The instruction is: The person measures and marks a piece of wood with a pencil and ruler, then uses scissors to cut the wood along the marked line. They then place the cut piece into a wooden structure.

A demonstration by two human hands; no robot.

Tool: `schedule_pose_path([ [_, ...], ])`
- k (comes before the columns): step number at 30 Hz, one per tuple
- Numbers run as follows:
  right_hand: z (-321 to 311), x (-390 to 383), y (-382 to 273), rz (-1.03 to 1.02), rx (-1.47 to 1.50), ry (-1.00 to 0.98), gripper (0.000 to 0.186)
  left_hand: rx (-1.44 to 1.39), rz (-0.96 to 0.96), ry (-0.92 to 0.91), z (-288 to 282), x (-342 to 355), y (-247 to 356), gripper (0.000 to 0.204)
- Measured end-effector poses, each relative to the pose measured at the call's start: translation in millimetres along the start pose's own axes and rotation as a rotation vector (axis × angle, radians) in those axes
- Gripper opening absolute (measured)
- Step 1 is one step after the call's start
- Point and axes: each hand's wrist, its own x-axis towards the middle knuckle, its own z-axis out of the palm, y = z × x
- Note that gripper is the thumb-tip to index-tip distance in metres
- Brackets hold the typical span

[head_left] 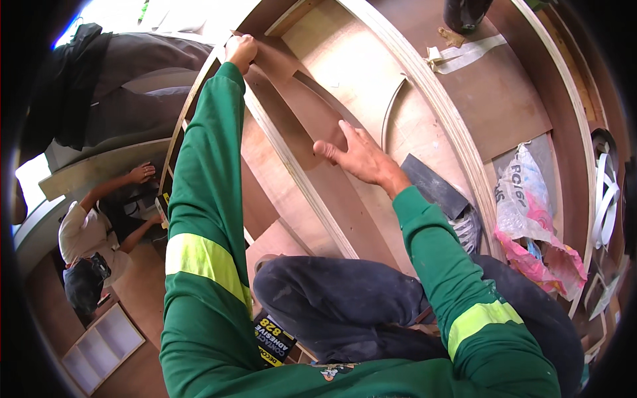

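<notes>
My left arm stretches far forward, and my left hand (241, 52) is closed over the far end of a brown sheet (332, 189) at the rim of a curved wooden frame. This sheet stands along a plywood-edged rib (298, 172) and has a long cut-out near its far part. My right hand (361, 158) is held over the sheet and the pale plywood base (378, 86), thumb and fingers apart, holding nothing. A thin curved strip (393, 109) rises just beyond it. What lies under my left fingers is partly hidden.
A curved plywood-edged wall (441, 106) runs along my right. Beyond it lie a crumpled plastic bag (531, 212) and a dark container (466, 14). A black-and-yellow tin (272, 341) sits by my knee. Another person (93, 245) works low at left; a dark-clothed person (133, 86) is farther ahead.
</notes>
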Motion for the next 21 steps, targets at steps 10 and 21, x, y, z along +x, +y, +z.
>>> schedule_pose_path([
  [10, 18.2, -29.9, -18.2, -0.161, -0.316, 0.106, 0.098, 0.078, 0.033, -0.053, -2.8, 2.9, 1.7, 0.020],
  [21, 18.8, -15.4, -10.6, -0.157, -0.295, 0.141, 0.071, 0.057, 0.033, -0.079, 12.3, 9.7, -2.2, 0.026],
])
